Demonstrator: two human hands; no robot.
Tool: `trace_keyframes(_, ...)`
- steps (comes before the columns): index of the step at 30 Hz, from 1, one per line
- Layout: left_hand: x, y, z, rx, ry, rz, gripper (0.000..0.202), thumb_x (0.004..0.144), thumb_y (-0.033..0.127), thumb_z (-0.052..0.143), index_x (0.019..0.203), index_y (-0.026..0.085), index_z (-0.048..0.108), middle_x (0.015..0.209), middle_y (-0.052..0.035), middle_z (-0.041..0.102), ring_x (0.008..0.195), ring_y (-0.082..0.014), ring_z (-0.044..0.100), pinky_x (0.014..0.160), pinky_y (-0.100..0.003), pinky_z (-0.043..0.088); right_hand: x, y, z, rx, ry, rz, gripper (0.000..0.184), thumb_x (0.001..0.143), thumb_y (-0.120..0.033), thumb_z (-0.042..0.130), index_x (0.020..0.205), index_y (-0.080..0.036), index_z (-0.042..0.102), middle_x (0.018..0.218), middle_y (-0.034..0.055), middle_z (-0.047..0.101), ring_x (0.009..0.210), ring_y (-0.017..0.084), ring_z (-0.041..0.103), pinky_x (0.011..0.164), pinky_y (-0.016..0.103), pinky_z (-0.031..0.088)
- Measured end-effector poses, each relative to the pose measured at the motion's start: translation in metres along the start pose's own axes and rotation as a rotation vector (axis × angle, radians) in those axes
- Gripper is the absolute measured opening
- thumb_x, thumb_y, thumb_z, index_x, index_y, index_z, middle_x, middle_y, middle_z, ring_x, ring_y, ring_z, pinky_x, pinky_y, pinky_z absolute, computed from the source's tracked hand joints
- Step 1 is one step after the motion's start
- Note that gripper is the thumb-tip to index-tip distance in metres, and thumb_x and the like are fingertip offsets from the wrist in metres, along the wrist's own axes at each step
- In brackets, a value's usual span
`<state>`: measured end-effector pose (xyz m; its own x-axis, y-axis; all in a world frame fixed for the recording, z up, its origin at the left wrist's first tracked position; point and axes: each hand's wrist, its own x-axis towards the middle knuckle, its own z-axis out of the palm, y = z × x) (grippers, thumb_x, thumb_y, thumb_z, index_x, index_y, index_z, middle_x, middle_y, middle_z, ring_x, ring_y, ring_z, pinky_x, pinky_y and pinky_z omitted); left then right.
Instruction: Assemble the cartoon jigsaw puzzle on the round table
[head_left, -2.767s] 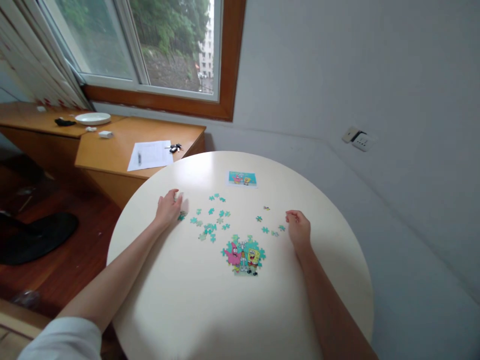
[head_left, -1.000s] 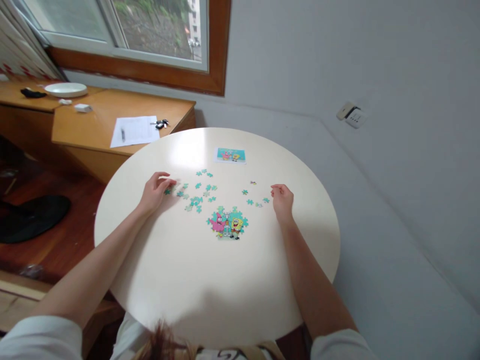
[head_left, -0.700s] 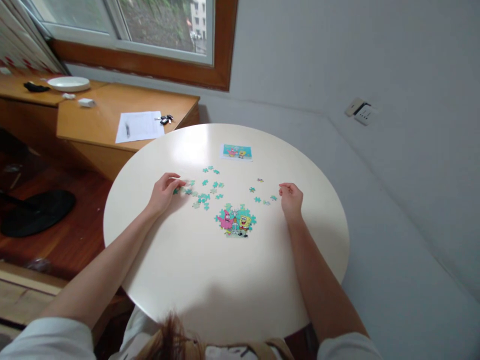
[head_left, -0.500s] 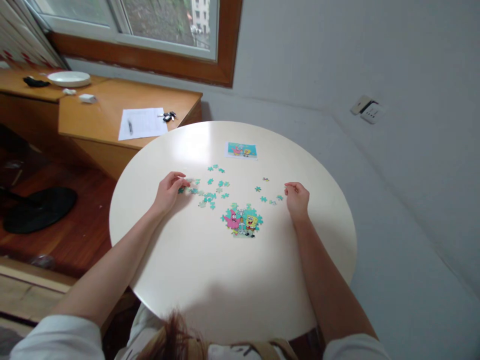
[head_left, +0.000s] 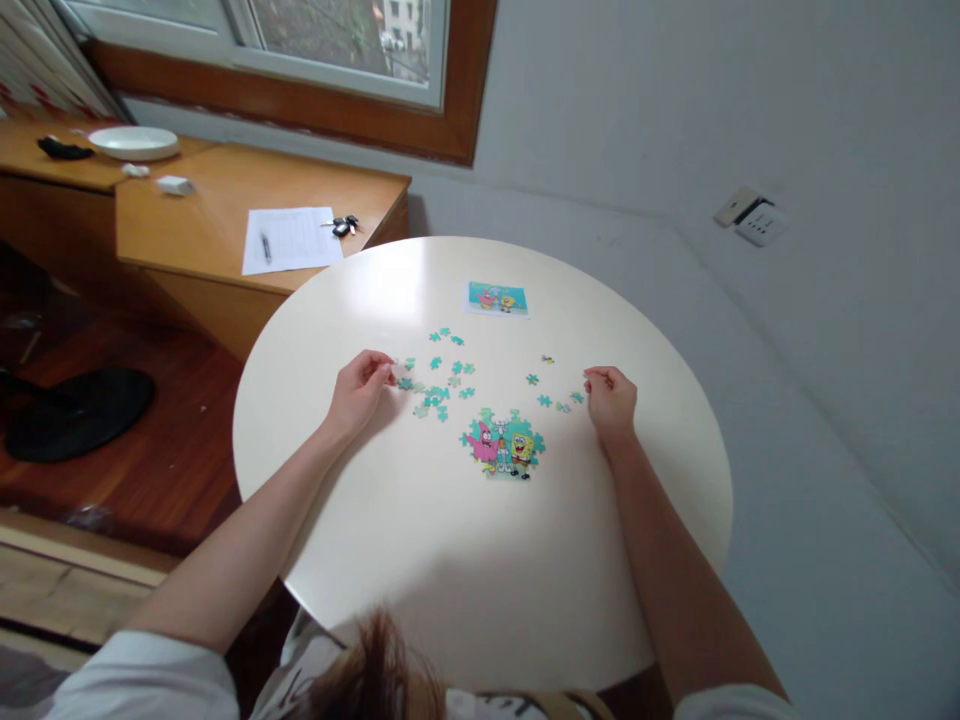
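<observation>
A partly joined cartoon puzzle (head_left: 504, 446) lies in the middle of the round cream table (head_left: 450, 560). Several loose teal pieces (head_left: 439, 384) are scattered to its upper left, and a few more pieces (head_left: 555, 402) lie to its upper right. My left hand (head_left: 358, 392) rests at the left end of the scatter, fingers curled in a pinch over a piece I cannot make out. My right hand (head_left: 611, 402) rests curled beside the right-hand pieces, fingertips together. A small reference picture (head_left: 497, 298) lies at the far side of the table.
A wooden desk (head_left: 225, 225) stands to the left, bearing a sheet of paper with a pen (head_left: 289, 240), keys (head_left: 345, 225) and a white plate (head_left: 135, 143). A dark chair base (head_left: 71, 410) sits on the floor. A wall socket (head_left: 754, 218) is at the right.
The view has swung left and down, so the table sits further right in the frame. My left hand has slid right along the loose pieces, its fingers closing into a pinch. My right hand stays put.
</observation>
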<state>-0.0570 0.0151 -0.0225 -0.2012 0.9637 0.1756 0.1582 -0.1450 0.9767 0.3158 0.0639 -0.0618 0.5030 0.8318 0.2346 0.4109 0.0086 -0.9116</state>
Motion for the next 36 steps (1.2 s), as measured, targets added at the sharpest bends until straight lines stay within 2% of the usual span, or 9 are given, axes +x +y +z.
trace_keyframes(6, -0.007, 0.005, 0.006, 0.074, -0.052, 0.052, 0.015, 0.069, 0.034, 0.055, 0.075, 0.02, 0.057, 0.062, 0.0003, 0.057, 0.062, -0.0163, 0.056, 0.065, -0.03, 0.045, 0.0, 0.0, 0.0, 0.008, -0.01, -0.025, 0.022, 0.066, -0.035, 0.053, 0.073, -0.017, 0.063, 0.055, -0.0028, 0.056, 0.052, 0.011, 0.049, 0.051, 0.025, 0.037)
trace_keyframes(15, 0.004, -0.004, -0.015, 0.144, 0.129, -0.022, 0.01, 0.066, 0.027, 0.05, 0.07, 0.02, 0.056, 0.057, 0.0013, 0.054, 0.057, -0.0152, 0.052, 0.061, -0.029, 0.043, -0.002, -0.002, -0.001, 0.05, -0.036, -0.012, 0.02, 0.064, -0.031, 0.053, 0.072, -0.017, 0.064, 0.054, -0.0026, 0.055, 0.053, 0.012, 0.05, 0.053, 0.025, 0.038)
trace_keyframes(18, 0.005, -0.006, -0.018, 0.149, 0.155, -0.059, 0.009, 0.065, 0.026, 0.05, 0.068, 0.02, 0.056, 0.056, 0.001, 0.054, 0.056, -0.0156, 0.052, 0.06, -0.029, 0.042, -0.002, -0.003, -0.001, 0.044, -0.044, -0.007, 0.02, 0.064, -0.031, 0.052, 0.072, -0.017, 0.064, 0.055, -0.0021, 0.056, 0.054, 0.013, 0.05, 0.052, 0.025, 0.038)
trace_keyframes(36, 0.001, -0.001, -0.014, 0.376, -0.008, -0.074, 0.018, 0.067, 0.032, 0.047, 0.07, 0.018, 0.059, 0.056, 0.0019, 0.054, 0.056, -0.0139, 0.049, 0.058, -0.026, 0.036, -0.008, -0.011, -0.002, -0.023, -0.1, -0.013, 0.026, 0.061, -0.035, 0.05, 0.072, -0.016, 0.064, 0.054, -0.002, 0.056, 0.05, 0.011, 0.047, 0.048, 0.024, 0.036)
